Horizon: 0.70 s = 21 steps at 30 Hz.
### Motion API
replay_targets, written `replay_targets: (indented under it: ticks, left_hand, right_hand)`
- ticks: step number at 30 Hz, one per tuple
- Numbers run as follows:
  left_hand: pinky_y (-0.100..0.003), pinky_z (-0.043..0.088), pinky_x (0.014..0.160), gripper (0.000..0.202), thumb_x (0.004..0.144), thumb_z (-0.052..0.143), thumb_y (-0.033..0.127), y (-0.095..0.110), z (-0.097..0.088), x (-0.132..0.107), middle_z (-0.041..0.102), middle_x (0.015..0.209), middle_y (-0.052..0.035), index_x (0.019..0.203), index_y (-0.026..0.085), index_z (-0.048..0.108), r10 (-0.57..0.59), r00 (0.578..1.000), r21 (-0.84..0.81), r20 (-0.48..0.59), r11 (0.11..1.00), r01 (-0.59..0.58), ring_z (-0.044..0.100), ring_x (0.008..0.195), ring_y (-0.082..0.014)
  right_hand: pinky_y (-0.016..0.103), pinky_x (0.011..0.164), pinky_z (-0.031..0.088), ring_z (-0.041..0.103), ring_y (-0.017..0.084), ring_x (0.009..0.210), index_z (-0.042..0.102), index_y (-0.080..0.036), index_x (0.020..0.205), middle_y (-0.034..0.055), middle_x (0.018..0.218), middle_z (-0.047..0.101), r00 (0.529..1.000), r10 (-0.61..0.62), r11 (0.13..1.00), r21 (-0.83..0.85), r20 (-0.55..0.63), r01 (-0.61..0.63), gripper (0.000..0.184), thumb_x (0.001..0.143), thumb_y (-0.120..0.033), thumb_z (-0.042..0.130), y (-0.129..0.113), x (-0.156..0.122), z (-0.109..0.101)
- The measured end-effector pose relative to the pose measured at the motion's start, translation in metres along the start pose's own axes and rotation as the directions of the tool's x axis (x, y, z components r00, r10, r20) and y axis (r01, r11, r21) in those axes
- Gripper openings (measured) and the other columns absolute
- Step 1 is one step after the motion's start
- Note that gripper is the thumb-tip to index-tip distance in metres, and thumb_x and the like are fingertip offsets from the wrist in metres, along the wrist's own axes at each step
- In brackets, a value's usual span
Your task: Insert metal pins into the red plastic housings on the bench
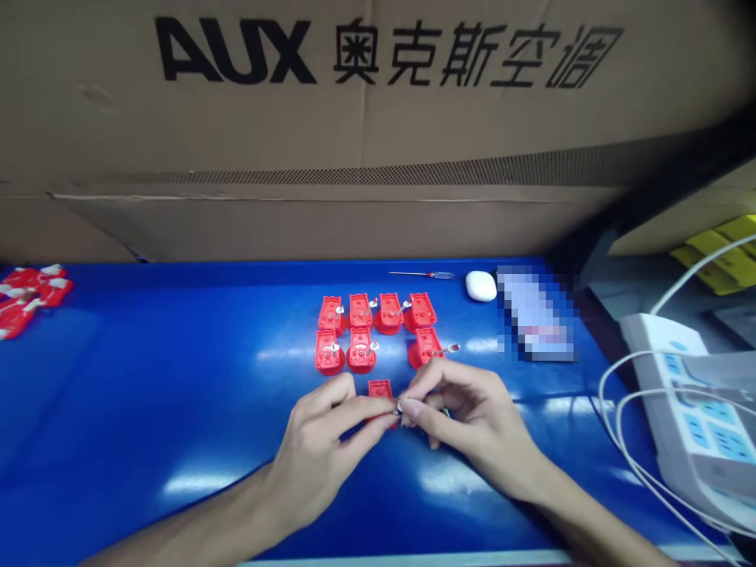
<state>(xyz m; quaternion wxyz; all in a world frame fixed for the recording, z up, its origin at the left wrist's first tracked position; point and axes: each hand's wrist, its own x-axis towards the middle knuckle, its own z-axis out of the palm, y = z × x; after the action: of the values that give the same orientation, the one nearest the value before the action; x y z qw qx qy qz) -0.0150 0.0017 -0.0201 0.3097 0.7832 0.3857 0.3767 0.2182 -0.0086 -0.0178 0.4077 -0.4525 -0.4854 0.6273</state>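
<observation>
My left hand [331, 441] and my right hand [466, 421] meet in front of me, their fingertips pinched together. Between them sits a tiny whitish part [399, 408], mostly covered by the fingers. Just behind and below the fingertips is a red plastic housing [380, 388], partly hidden by my hands. Further back, several similar red housings [361, 311] stand in two rows, most with a small white-and-metal piece on them. One red housing [428, 345] is close to the fingers of my right hand, with a metal-ended piece sticking out to its right.
A screwdriver [434, 275] and a white rounded case [480, 286] lie at the back, beside a pixelated object [535, 315]. On the right is a white power strip [679, 394] with cables. Red-and-white parts [35, 295] lie far left. A cardboard box [354, 228] walls the back.
</observation>
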Motion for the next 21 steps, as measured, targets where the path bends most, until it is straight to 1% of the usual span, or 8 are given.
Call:
replay_targets:
  ticks: [6, 8, 10, 13, 16, 18, 21]
  left_hand:
    - [-0.022, 0.040, 0.059, 0.012, 0.103, 0.075, 0.017, 0.0004, -0.0009, 0.0029, 0.056, 0.079, 0.0023, 0.108, 0.024, 0.084, -0.034, 0.999, -0.014, 0.023, 0.999, 0.034, 0.053, 0.067, -0.0101]
    - [-0.023, 0.039, 0.059, 0.013, 0.104, 0.074, 0.017, 0.0004, -0.0006, 0.0033, 0.056, 0.079, 0.0022, 0.107, 0.024, 0.084, -0.040, 0.999, -0.016, 0.026, 0.999, 0.040, 0.053, 0.066, -0.0101]
    - [-0.023, 0.039, 0.059, 0.013, 0.104, 0.073, 0.018, 0.0002, -0.0003, 0.0033, 0.055, 0.078, 0.0023, 0.107, 0.024, 0.084, -0.047, 0.999, -0.007, 0.028, 0.999, 0.047, 0.052, 0.065, -0.0100]
    - [-0.023, 0.039, 0.059, 0.012, 0.105, 0.074, 0.019, -0.0003, 0.0003, 0.0030, 0.055, 0.079, 0.0027, 0.108, 0.024, 0.084, -0.045, 0.999, -0.008, 0.028, 0.999, 0.045, 0.052, 0.065, -0.0098]
    - [-0.023, 0.039, 0.059, 0.013, 0.104, 0.074, 0.019, -0.0009, 0.0008, 0.0030, 0.055, 0.080, 0.0028, 0.111, 0.025, 0.083, -0.038, 0.999, -0.017, 0.029, 0.999, 0.038, 0.052, 0.066, -0.0099]
    - [-0.023, 0.040, 0.059, 0.014, 0.104, 0.074, 0.019, -0.0010, 0.0012, 0.0032, 0.054, 0.079, 0.0030, 0.113, 0.025, 0.083, -0.036, 0.999, -0.017, 0.028, 0.999, 0.036, 0.053, 0.066, -0.0100]
    - [-0.023, 0.040, 0.060, 0.014, 0.105, 0.074, 0.019, -0.0005, 0.0020, 0.0036, 0.054, 0.079, 0.0029, 0.113, 0.025, 0.083, -0.026, 0.999, -0.016, 0.026, 1.000, 0.027, 0.053, 0.067, -0.0102]
  right_hand:
    - [0.021, 0.055, 0.055, 0.069, 0.015, 0.071, 0.077, -0.020, 0.097, 0.0051, 0.089, 0.079, 1.000, -0.001, 0.998, 0.059, -0.009, 0.002, 0.016, 0.093, -0.031, 0.088, -0.0011, -0.0013, -0.0005]
    - [0.022, 0.055, 0.053, 0.068, 0.015, 0.069, 0.077, -0.020, 0.097, 0.0053, 0.089, 0.079, 1.000, -0.005, 1.000, 0.030, -0.001, 0.005, 0.016, 0.095, -0.032, 0.087, -0.0006, -0.0016, -0.0002]
    - [0.024, 0.055, 0.051, 0.065, 0.014, 0.067, 0.078, -0.020, 0.097, 0.0050, 0.088, 0.079, 0.999, -0.035, 0.999, -0.031, 0.000, 0.035, 0.015, 0.097, -0.033, 0.085, -0.0001, -0.0018, 0.0003]
    - [0.026, 0.060, 0.050, 0.063, 0.014, 0.068, 0.078, -0.021, 0.096, 0.0038, 0.088, 0.078, 0.989, -0.144, 0.976, -0.164, -0.016, 0.140, 0.009, 0.099, -0.029, 0.082, -0.0004, -0.0025, 0.0010]
    - [0.028, 0.062, 0.050, 0.066, 0.015, 0.070, 0.077, -0.023, 0.095, 0.0028, 0.087, 0.078, 0.959, -0.282, 0.914, -0.303, -0.001, 0.269, 0.006, 0.100, -0.024, 0.078, -0.0014, -0.0040, 0.0017]
    - [0.029, 0.061, 0.050, 0.065, 0.015, 0.067, 0.076, -0.023, 0.096, 0.0020, 0.086, 0.077, 0.933, -0.360, 0.871, -0.356, 0.009, 0.339, 0.005, 0.100, -0.021, 0.077, -0.0017, -0.0049, 0.0027]
    - [0.029, 0.061, 0.050, 0.062, 0.014, 0.063, 0.074, -0.023, 0.097, 0.0015, 0.086, 0.075, 0.904, -0.426, 0.824, -0.405, 0.017, 0.396, 0.008, 0.100, -0.016, 0.076, -0.0009, -0.0056, 0.0054]
